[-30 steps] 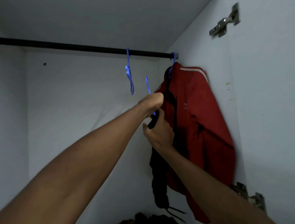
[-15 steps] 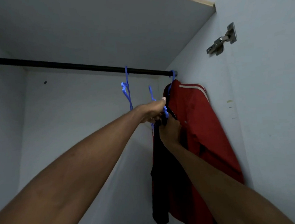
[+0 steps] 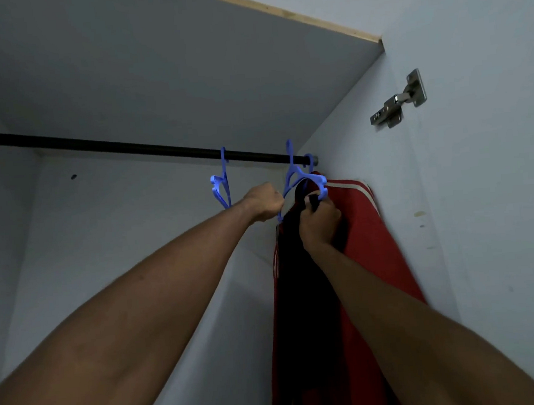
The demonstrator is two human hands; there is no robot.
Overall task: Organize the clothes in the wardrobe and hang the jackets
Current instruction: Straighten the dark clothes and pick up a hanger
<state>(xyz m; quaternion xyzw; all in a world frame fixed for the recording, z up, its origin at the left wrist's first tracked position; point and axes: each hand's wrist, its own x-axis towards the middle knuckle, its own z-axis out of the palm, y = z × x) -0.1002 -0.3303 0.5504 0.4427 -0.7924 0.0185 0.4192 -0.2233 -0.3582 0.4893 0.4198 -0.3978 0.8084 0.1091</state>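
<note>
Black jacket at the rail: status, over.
Left hand fisted on blue hanger. Right hand gripping black jacket at its top. Hanger hook at rail; seating unclear. Red jacket crowding behind.

I see a dim pale grey wardrobe interior (image 3: pixel 109 246), a wood-edged top panel (image 3: pixel 184 65) overhead and a silver metal door hinge (image 3: pixel 398 102) on the right wall.

Both arms stretched up; left hand (image 3: pixel 264 202) fisted, right hand (image 3: pixel 320 222) clenched, knuckles toward camera.
</note>
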